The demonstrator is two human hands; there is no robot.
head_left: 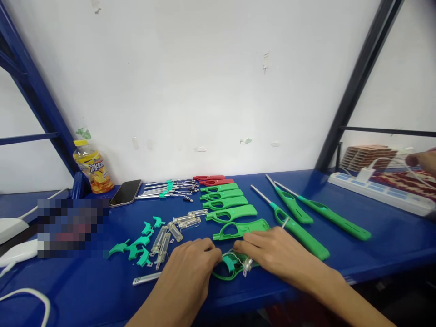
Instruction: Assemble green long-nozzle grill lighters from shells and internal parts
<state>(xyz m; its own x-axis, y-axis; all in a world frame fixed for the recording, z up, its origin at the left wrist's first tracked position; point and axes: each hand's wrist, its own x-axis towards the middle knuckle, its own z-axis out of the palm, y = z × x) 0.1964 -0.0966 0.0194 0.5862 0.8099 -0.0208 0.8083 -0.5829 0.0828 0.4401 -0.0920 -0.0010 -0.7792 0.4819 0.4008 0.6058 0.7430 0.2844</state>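
Observation:
My left hand (192, 261) is closed, its fingertips pinching the front end of an open green lighter shell (223, 276). Sticking out beneath it is a slotted silver lighter tube (146, 279). My right hand (274, 247) is closed over the shell's rear, fingers against a clear fuel tank with a metal valve (248, 264). A teal trigger (230, 262) and a white wire lie in the shell between my hands. A thin pale stick (285, 222) shows behind my right knuckles; I cannot tell whether it is held. Just beyond sits another empty green half shell (235, 230).
Teal triggers (132, 251) and clear fuel tanks (163, 247) lie left, wired tubes (166, 187) behind them. Several shells (227, 201) line the middle. Three long lighters (327, 218) lie right. A phone (126, 193), bottle (92, 168), power strip (381, 193) and another person's hand (424, 161) border the area.

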